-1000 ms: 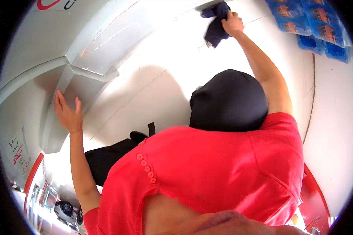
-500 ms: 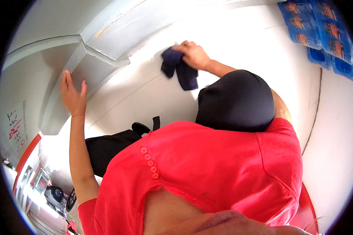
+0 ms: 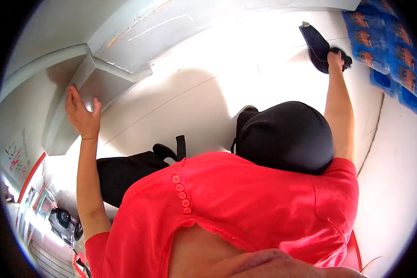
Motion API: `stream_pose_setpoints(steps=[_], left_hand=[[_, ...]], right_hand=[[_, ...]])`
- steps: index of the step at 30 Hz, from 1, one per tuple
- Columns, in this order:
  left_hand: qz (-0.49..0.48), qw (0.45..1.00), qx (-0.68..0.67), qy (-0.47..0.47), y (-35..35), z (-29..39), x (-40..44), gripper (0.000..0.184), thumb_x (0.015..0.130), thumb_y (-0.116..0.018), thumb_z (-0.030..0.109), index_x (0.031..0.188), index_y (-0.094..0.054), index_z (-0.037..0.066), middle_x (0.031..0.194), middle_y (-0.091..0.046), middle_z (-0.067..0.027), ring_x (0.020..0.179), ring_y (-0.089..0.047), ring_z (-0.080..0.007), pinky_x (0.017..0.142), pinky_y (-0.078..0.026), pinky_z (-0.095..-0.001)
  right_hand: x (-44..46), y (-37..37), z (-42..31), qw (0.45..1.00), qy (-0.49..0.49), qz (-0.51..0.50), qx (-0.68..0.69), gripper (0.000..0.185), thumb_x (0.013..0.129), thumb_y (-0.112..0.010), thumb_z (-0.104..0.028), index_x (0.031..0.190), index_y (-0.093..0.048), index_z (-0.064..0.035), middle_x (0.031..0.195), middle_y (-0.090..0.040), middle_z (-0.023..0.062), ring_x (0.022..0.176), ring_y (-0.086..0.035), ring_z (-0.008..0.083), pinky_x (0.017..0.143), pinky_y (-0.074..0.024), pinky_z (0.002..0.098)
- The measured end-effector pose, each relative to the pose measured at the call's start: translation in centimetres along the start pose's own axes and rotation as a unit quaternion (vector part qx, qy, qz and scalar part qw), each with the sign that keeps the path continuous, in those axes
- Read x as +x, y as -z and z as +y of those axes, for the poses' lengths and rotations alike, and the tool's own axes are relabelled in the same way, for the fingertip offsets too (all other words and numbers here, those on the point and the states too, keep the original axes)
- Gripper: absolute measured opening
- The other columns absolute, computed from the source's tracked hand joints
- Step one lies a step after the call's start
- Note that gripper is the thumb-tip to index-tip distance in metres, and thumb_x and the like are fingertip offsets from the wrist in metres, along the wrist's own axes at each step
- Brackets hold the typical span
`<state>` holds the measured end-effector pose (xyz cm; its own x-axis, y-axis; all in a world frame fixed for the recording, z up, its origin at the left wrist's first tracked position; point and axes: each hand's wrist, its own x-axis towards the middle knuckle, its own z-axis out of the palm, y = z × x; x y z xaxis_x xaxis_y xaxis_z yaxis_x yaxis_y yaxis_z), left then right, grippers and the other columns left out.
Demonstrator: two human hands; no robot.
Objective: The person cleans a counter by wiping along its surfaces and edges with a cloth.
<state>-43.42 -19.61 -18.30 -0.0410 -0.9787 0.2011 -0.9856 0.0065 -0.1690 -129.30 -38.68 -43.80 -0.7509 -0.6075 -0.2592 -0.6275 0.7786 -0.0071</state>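
Observation:
Stretched out toward the upper right, my right hand (image 3: 335, 61) is closed around a dark navy cloth (image 3: 318, 46). One part of the cloth trails up and left over the white tiled floor (image 3: 273, 65), and a bunched end sticks out beyond my fingers. On the other side, my left hand (image 3: 84, 115) has its fingers stretched and its thumb apart, holding nothing. It lies against or just in front of the grey metal panel (image 3: 107, 85); actual contact is hard to make out.
Blue packs with orange-red labels (image 3: 366, 39) stand at the upper right, near my right hand. My bent knee in black trousers (image 3: 285, 136) rises in the middle. A car wheel (image 3: 61, 217) shows at the lower left. Scribbled marks (image 3: 16, 157) are on the left panel.
My right hand has swept the cloth from the upper middle of the floor to the upper right, beside the blue packs. My left hand stays by the metal panel, open.

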Motion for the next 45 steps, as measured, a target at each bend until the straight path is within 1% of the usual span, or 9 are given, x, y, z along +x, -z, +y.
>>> stream_pose_setpoints(steps=[4,12,20,28,32,35,38,40,45], left_hand=[[0.014,1.0,0.009,-0.008,-0.4,0.5,0.1,0.079,0.079,-0.071,0.024,0.147,-0.04,-0.001,0.143,-0.045,-0.0199,0.13,-0.045,-0.0356,0.107,-0.038,-0.0439],[0.018,1.0,-0.006,-0.005,-0.2,0.5,0.0,0.074,0.078,-0.071,0.024,0.141,-0.045,-0.004,0.14,-0.049,-0.0229,0.128,-0.047,-0.0376,0.108,-0.038,-0.0452],[-0.019,0.998,-0.048,0.039,0.9,-0.6,-0.5,0.071,0.086,-0.07,0.028,0.148,-0.041,0.006,0.146,-0.046,-0.0169,0.132,-0.045,-0.0353,0.109,-0.037,-0.0444],[-0.131,0.981,-0.125,0.071,8.5,-1.7,-2.3,0.062,0.093,-0.062,0.026,0.147,-0.039,0.006,0.152,-0.038,-0.0181,0.14,-0.035,-0.035,0.114,-0.03,-0.0463],[-0.044,0.967,-0.244,0.055,10.4,-2.0,-1.9,0.055,0.092,-0.063,0.023,0.141,-0.047,0.003,0.144,-0.046,-0.0195,0.132,-0.045,-0.0347,0.107,-0.039,-0.0426],[-0.014,0.951,-0.3,0.072,10.9,-3.3,-2.2,0.051,0.091,-0.064,0.021,0.137,-0.051,0.0,0.138,-0.051,-0.0192,0.125,-0.05,-0.0346,0.103,-0.042,-0.04],[0.028,0.946,-0.317,0.062,10.8,-4.2,-2.3,0.05,0.091,-0.064,0.02,0.135,-0.052,-0.001,0.135,-0.054,-0.0191,0.123,-0.052,-0.0343,0.102,-0.043,-0.0391],[0.069,0.945,-0.318,0.043,10.7,-4.2,-1.5,0.05,0.09,-0.064,0.02,0.134,-0.053,-0.002,0.133,-0.055,-0.0191,0.122,-0.053,-0.0341,0.102,-0.043,-0.0387],[-0.002,0.903,-0.414,0.115,11.7,-4.5,-1.5,0.05,0.09,-0.064,0.02,0.133,-0.053,-0.004,0.13,-0.057,-0.0214,0.119,-0.055,-0.0342,0.103,-0.042,-0.0384]], right_hand=[[-9.3,2.4,-10.9,0.987,0.151,0.046,-0.01,0.065,0.085,-0.054,-0.03,0.148,-0.04,-0.0384,0.154,-0.038,0.0044,0.133,-0.043,0.0376,0.106,-0.0376,0.0603],[-30.4,-2.8,-17.0,0.898,0.439,0.024,0.003,0.068,0.082,-0.061,-0.019,0.146,-0.038,-0.0194,0.136,-0.043,0.0157,0.121,-0.044,0.0441,0.094,-0.0473,0.0569],[-38.8,-1.9,-17.2,0.628,0.76,-0.143,-0.085,0.076,0.079,-0.068,-0.01,0.148,-0.041,-0.0258,0.14,-0.048,0.0051,0.126,-0.046,0.0285,0.102,-0.0428,0.0459],[-24.8,7.2,-18.7,0.674,0.597,-0.062,-0.431,0.046,0.09,-0.05,-0.01,0.135,-0.056,-0.0156,0.134,-0.054,0.0121,0.12,-0.055,0.0344,0.1,-0.0487,0.0484],[-20.0,8.2,-20.7,0.708,0.625,-0.129,-0.302,0.046,0.085,-0.051,-0.013,0.13,-0.06,-0.0084,0.128,-0.058,0.0223,0.107,-0.062,0.0416,0.092,-0.0516,0.0469],[-21.9,3.8,-23.1,0.899,0.352,-0.213,-0.152,0.04,0.083,-0.055,-0.017,0.117,-0.062,0.0028,0.093,-0.069,0.02,0.085,-0.069,0.0364,0.079,-0.0559,0.0472],[-30.8,0.6,-24.9,0.917,0.038,-0.381,0.113,0.04,0.093,-0.057,-0.027,0.124,-0.054,-0.0023,0.12,-0.062,0.0209,0.107,-0.063,0.0336,0.088,-0.0538,0.05],[-27.0,-10.5,-24.9,0.989,0.071,-0.096,-0.082,0.063,0.09,-0.054,-0.023,0.143,-0.032,0.001,0.146,-0.039,0.0246,0.13,-0.048,0.0368,0.11,-0.0385,0.0458],[-44.6,-4.0,-24.8,0.954,0.262,-0.081,-0.117,0.068,0.086,-0.055,-0.021,0.144,-0.027,0.0012,0.143,-0.037,0.0247,0.126,-0.046,0.0491,0.104,-0.0428,0.0539]])
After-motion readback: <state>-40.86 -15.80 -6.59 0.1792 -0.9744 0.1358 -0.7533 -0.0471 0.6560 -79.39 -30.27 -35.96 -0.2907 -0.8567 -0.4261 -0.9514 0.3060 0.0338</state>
